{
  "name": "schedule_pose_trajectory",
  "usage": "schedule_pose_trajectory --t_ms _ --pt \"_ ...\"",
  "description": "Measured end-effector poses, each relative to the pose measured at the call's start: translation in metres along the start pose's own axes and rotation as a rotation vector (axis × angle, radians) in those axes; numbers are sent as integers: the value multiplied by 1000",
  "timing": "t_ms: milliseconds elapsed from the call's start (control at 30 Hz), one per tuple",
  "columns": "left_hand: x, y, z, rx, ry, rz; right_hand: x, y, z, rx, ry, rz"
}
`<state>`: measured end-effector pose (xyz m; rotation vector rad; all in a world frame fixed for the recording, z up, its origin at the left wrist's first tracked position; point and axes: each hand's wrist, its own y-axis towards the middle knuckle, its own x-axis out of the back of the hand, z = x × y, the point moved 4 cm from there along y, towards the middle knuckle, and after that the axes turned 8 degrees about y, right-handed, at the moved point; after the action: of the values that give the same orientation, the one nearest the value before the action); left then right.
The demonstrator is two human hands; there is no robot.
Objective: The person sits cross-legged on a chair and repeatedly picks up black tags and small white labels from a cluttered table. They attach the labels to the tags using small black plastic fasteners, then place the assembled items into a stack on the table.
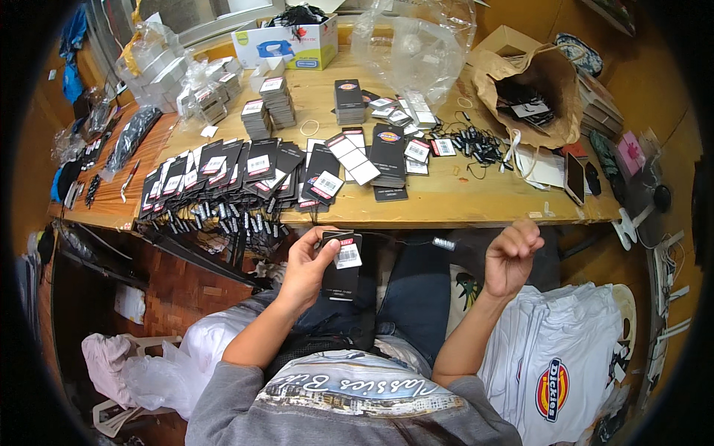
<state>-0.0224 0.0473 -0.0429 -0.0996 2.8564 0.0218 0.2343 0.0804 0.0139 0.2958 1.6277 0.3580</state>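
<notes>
My left hand grips black hang tags with a white barcode sticker, thumb on their face, just off the table's front edge. A thin dark cord runs rightward from the tags to a small black-and-white string seal in mid-air. My right hand is raised beyond the seal with its fingers curled closed; whether the cord reaches into them cannot be made out. On the table ahead lies a wide spread of strung tags, their seals hanging over the edge. More tags are stacked to its right.
A pile of loose string seals lies near a brown paper bag. At the back stand a carton and clear plastic bags. A phone lies at the right. Folded white garments are stacked beside me.
</notes>
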Motion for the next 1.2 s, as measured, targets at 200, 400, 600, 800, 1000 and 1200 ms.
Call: schedule_pose_trajectory --t_ms 200,400,600,800,1000,1200 --pt "-16 -8 -1 -30 -127 118 -4 -27 -46 176 -1295 -67" --pt "-21 -11 -6 -276 297 8 0 -37 -85 -12 -1768 112" --pt "-20 -19 -20 -408 541 -171 15 -44 -92 -101 -1606 23" --pt "-25 -24 -24 -553 645 -161 21 -45 -99 -140 -1364 -56" --pt "-27 -28 -26 -701 706 -119 23 -47 -101 -157 -1303 -60" --pt "-29 -31 -25 -895 777 -26 28 -48 -103 -261 -1192 -54"
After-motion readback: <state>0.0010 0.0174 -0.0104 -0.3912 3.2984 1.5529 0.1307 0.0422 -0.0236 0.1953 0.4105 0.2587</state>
